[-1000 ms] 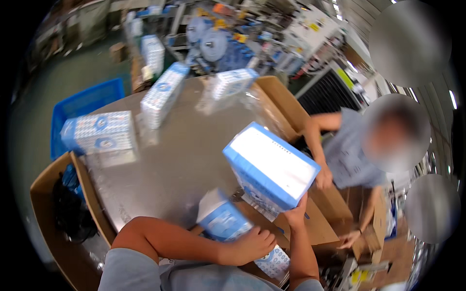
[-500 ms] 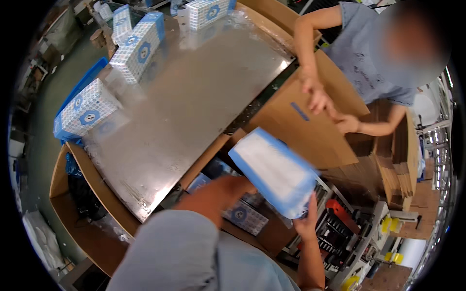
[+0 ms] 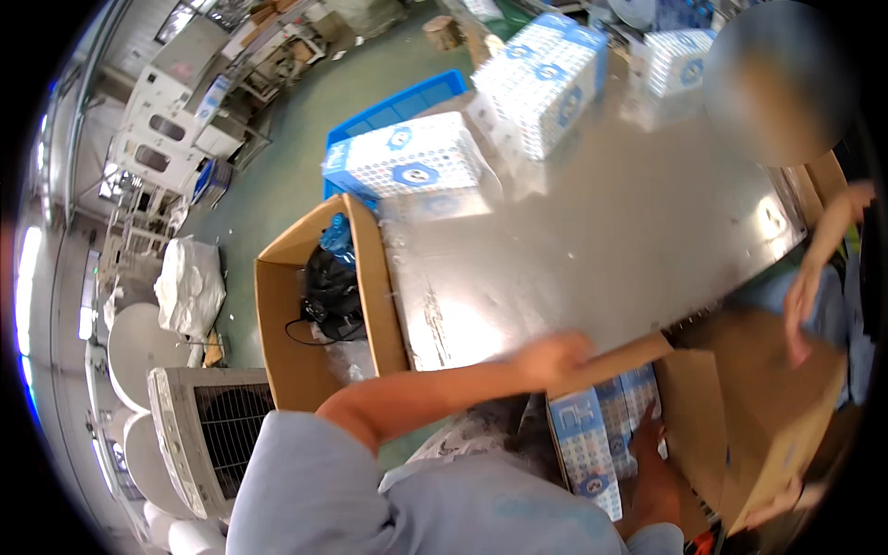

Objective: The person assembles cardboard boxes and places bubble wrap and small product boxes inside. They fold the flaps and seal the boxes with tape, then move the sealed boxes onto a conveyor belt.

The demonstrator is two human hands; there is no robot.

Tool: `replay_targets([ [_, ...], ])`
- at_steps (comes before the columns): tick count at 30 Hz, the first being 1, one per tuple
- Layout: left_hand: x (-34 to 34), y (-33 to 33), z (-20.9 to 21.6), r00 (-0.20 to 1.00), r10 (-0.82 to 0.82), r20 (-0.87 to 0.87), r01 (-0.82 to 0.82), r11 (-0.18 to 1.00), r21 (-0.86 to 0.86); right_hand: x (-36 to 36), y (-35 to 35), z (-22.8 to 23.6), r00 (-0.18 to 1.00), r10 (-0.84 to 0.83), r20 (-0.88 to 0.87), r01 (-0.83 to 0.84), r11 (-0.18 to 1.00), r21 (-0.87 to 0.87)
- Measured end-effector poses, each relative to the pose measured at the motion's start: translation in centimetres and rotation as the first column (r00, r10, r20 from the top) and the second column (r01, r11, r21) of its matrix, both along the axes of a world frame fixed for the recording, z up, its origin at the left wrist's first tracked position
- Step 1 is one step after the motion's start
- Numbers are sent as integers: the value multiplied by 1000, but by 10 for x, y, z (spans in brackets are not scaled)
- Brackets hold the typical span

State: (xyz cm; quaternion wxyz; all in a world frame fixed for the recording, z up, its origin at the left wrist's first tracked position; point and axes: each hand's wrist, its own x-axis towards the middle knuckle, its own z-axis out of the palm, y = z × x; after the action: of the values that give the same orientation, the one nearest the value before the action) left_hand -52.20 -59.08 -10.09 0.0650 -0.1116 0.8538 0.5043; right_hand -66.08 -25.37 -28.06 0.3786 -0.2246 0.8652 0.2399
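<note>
Ahead, shiny metal table, green floor; left hand blurred, right hand inside carton; grips unclear.

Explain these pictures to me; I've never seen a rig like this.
There is no robot, only a person's bare hands. A fisheye camera on the person's head looks down, so straight edges bend. Patterned white-and-blue packs lie on the metal table. The left hand, blurred, is at the flap of an open carton. The right hand reaches inside, beside the packed boxes; whether it grips one is unclear. At the right edge, a co-worker's hand shows.
</note>
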Motion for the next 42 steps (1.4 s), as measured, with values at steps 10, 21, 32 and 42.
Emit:
replay_targets([
  [10, 180, -186, 0, 784, 569, 248, 102, 276, -956, -9, -272, 191, 448, 762, 467, -109, 566, -817],
  [21, 184, -204, 15, 852, 517, 84, -160, 409, -899, 167, -579, 98, 834, 414, 364, 266, 276, -923],
  [32, -62, 9, 6, 871, -318, -373, 366, 928, 64, 4, -109, 215, 869, -453, 199, 228, 9, -974],
  [42, -183, -153, 24, 734, 51, -678, -299, 920, -255, -16, -124, 221, 927, -356, 120, 299, 504, -810],
])
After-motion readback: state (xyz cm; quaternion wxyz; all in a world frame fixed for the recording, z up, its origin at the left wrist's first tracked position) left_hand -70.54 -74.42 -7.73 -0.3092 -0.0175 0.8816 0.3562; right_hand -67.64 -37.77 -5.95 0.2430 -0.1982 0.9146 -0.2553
